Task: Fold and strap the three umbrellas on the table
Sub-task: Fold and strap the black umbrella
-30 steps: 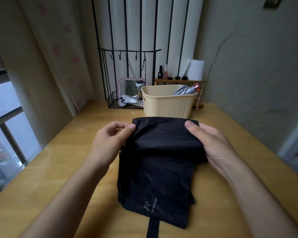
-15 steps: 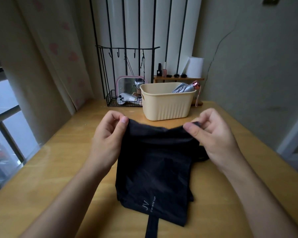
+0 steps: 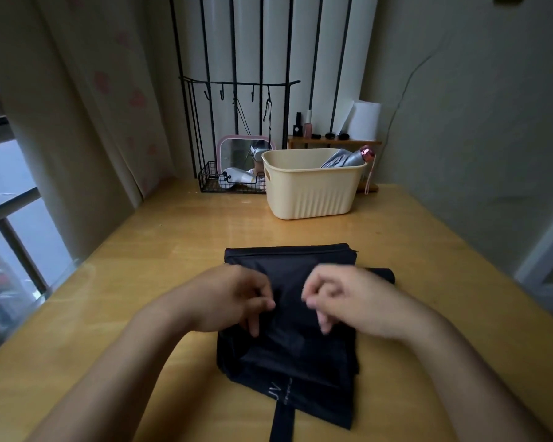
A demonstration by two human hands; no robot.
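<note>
Centre-low of frame: black umbrella flat on worktop | my left hand and right hand side by side over its middle, fingers curled, blurred, can't tell if pinching cloth | silver umbrella in cream basket, upper centre

A cream basket stands far back on the wooden bench. Left of it a black wire rack holds a pink-framed mirror; small bottles, perhaps cosmetics, line a shelf behind.

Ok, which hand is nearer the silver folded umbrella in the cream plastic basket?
Right. The right hand is over the black umbrella, almost directly before the silver umbrella; the left hand lies further left.
</note>
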